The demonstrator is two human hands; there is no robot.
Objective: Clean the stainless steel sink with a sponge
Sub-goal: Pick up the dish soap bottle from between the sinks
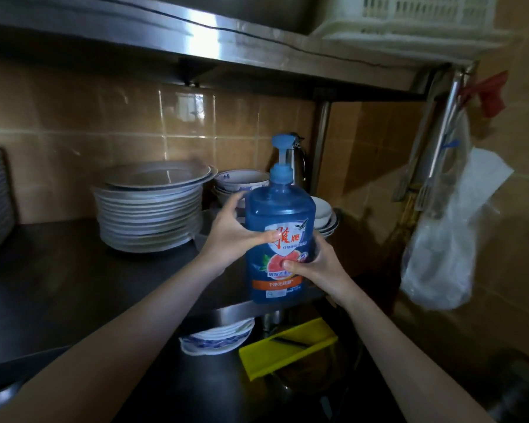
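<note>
Curling round the detergent bottle (pixel 280 213) are left hand (pixel 230 236) and right hand (pixel 316 267).

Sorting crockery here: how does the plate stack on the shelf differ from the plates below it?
The shelf stack is many plates high; the lower plates are few. The shelf stack looks plain pale; the lower plates carry a blue pattern. The shelf edge partly hides the lower plates, not the shelf stack. Both are stacked round crockery.
</note>
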